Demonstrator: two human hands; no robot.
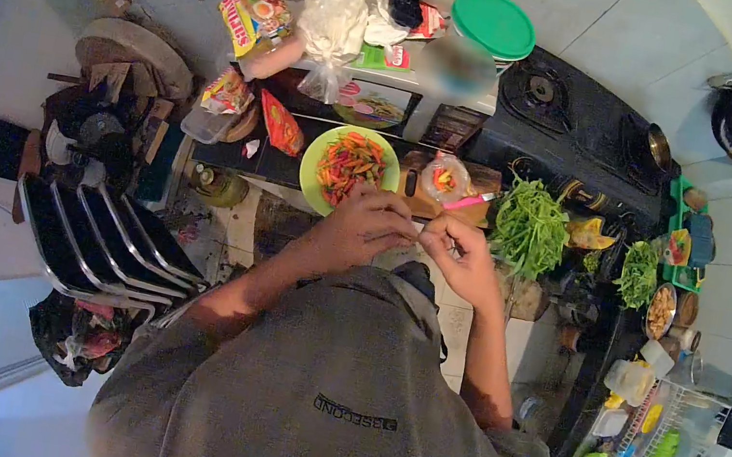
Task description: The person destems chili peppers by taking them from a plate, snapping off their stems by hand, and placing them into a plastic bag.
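My left hand (373, 222) is at the lower right edge of a green bowl (310, 175) heaped with red, orange and green chillies (353, 164). Its fingers are bent and closed, and whatever they hold is too small to name. Close beside it, my right hand (457, 256) pinches with thumb and forefinger, the contents hidden. Beyond the hands a wooden cutting board (478, 175) carries a clear plastic bag (445, 180) with colourful pieces inside and a pink-handled knife (469, 202).
Leafy greens (528, 228) lie right of the board. Behind stands a black stove (590, 121). A green-lidded container (493, 26) and food packets (254, 18) sit on the shelf. Stacked chairs (103, 246) are at left, a dish rack (683, 431) at right.
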